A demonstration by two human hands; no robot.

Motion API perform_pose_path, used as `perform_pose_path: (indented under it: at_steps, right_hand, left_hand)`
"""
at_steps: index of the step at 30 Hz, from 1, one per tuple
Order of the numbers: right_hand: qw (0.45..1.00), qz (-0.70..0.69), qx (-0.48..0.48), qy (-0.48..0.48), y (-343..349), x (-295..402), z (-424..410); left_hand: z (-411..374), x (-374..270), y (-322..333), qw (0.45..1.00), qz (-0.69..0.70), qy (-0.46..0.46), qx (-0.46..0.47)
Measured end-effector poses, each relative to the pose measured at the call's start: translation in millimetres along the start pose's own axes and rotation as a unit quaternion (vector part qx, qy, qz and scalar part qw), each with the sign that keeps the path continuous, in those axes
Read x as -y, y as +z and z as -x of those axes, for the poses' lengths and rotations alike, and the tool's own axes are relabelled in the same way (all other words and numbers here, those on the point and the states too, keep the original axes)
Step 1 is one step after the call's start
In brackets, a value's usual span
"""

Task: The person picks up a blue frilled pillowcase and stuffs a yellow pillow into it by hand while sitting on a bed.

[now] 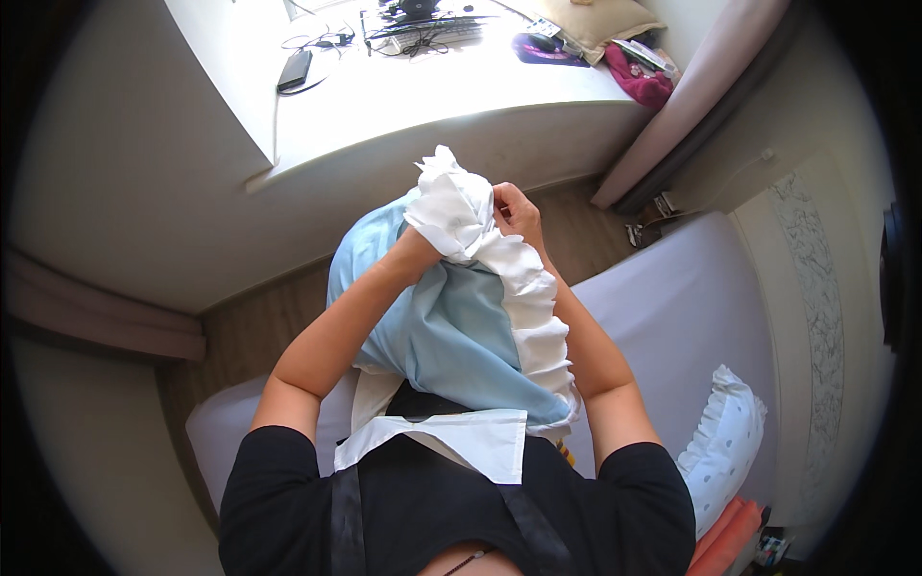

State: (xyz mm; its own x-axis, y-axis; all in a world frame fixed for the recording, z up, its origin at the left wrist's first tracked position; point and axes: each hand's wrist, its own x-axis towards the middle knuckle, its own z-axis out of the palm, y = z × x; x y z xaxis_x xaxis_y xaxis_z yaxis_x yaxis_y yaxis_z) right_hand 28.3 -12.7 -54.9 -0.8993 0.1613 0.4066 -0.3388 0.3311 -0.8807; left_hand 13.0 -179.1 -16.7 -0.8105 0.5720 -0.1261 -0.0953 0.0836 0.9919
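Observation:
A light-blue cloth cover with a white ruffled edge, like a frilled pillowcase, is raised in front of my body. White frill is bunched over my left hand, so its fingers are hidden and only the wrist area shows. At the right side of that bunch, my right hand has its fingers curled and pinches the edge of the white fabric. The ruffle runs down from there along my right forearm toward my lap. Folds hide the inside of the cover.
A bed with a lavender sheet spreads to my right, bearing a frilled dotted pillow and orange cloth. Ahead is a white windowsill with cables, a black box and a beige cushion. Curtains hang beside it.

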Motion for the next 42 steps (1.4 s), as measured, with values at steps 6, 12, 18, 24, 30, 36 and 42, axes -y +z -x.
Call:
perform_pose_path:
  at_steps: [6,12,18,24,30,36,42]
  right_hand:
    - [0.988,-0.127,0.029,0.083,-5.3,8.4,-7.2]
    - [0.905,-0.324,0.177,0.212,-10.7,28.5,-34.9]
    - [0.806,-0.544,0.102,0.210,-16.0,17.4,-40.9]
    - [0.869,-0.468,0.044,0.156,-18.0,8.0,-41.1]
    - [0.928,-0.339,0.041,0.150,-25.0,2.0,-33.8]
    - [0.906,-0.375,0.082,0.180,-30.4,28.6,-26.0]
    - [0.945,-0.311,0.022,0.097,-28.4,24.2,-24.4]
  left_hand:
    - [10.4,-17.6,2.0,0.982,0.136,0.057,-0.120]
    - [9.6,-7.0,-14.6,0.941,0.326,0.072,-0.053]
    - [16.2,-10.9,-12.4,0.878,0.477,0.012,0.026]
    - [14.1,-6.2,-7.4,0.866,0.497,0.005,0.044]
    - [15.6,-14.1,-3.0,0.863,0.504,-0.020,0.031]
    - [12.5,-16.4,-0.9,0.901,0.432,-0.016,-0.043]
    - [10.0,-12.0,-6.2,0.935,0.354,0.027,-0.016]
